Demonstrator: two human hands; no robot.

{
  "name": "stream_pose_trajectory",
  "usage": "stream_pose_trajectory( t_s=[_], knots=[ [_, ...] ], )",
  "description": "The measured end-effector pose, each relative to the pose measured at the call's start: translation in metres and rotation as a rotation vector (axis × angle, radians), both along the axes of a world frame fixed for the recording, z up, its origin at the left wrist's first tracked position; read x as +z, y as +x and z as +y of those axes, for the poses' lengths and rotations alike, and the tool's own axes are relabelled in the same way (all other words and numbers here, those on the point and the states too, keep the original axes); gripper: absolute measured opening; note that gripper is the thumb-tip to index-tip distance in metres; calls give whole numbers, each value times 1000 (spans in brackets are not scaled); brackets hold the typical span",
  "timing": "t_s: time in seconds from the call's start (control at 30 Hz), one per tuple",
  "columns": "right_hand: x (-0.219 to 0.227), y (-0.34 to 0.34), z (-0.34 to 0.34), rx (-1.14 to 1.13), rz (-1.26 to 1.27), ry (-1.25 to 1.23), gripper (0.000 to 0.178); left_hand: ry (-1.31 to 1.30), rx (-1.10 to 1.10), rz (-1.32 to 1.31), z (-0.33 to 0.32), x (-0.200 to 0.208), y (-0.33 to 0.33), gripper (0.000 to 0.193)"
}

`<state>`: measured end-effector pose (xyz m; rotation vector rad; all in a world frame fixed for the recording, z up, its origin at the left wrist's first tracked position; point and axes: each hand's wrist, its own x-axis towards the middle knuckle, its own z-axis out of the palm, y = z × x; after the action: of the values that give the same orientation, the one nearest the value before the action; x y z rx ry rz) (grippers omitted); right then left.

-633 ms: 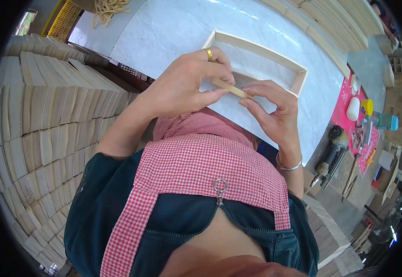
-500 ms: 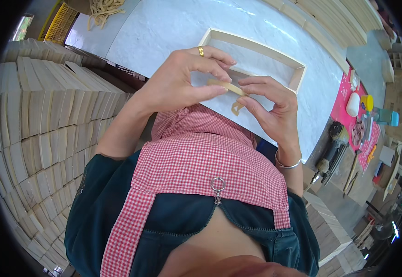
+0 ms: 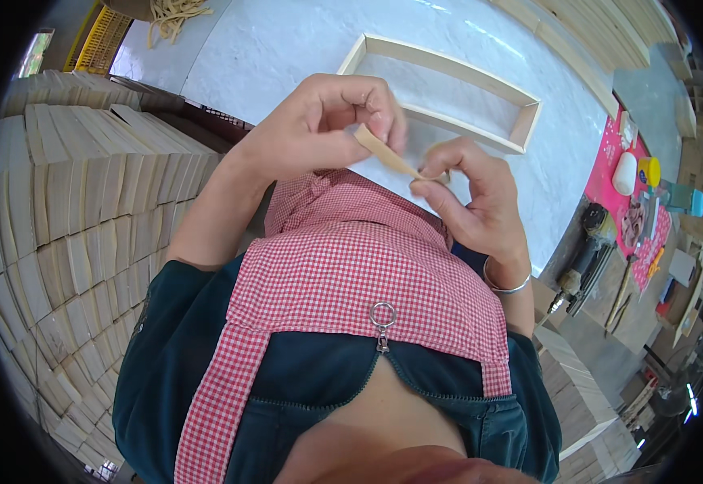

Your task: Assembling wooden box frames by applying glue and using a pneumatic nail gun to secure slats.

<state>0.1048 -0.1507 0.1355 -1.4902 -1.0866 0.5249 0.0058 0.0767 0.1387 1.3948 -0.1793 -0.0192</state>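
Note:
Between my two hands stretches a thin, flexible tan strip [image 3: 385, 155], slanting down to the right. Its upper left end is gripped by the thumb and curled fingers of my left hand [image 3: 319, 129]. At the other end, my right hand [image 3: 477, 189] pinches it between thumb and forefinger, and the rest of the strip is hidden by those fingers. Just beyond my hands a shallow rectangular wooden frame [image 3: 456, 71] lies on the marbled white tabletop [image 3: 287, 48]. My left hand covers part of the frame's near left corner.
Tall stacks of wooden boards [image 3: 85, 202] rise close on my left. A bunch of tan strips [image 3: 172, 16] lies at the far left beside a yellow basket [image 3: 105, 44]. Long boards [image 3: 602, 32] sit at the far right. A white bottle [image 3: 624, 173] and a black tool [image 3: 581, 258] are on the right.
My left hand has curled its fingers closer around the strip's end and tilted it up. My right hand has closed its pinch, and the dangling strip end is now out of sight.

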Motion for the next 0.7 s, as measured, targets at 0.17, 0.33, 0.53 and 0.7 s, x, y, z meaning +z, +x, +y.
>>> stream_pose_trajectory(
  t_s=[0.17,0.33,0.53,0.7],
  knots=[
    [4,11,-9,116,-58,-146,13,-225,-172,124,11,-13,-3,11],
    [2,25,-20,82,-93,-243,9,-205,-44,-77,2,-11,8,14],
    [0,33,-28,67,-133,-211,7,-502,-271,208,-7,11,8,11],
    [3,53,-42,24,-313,-222,25,269,-392,50,5,24,12,16]
  ],
)
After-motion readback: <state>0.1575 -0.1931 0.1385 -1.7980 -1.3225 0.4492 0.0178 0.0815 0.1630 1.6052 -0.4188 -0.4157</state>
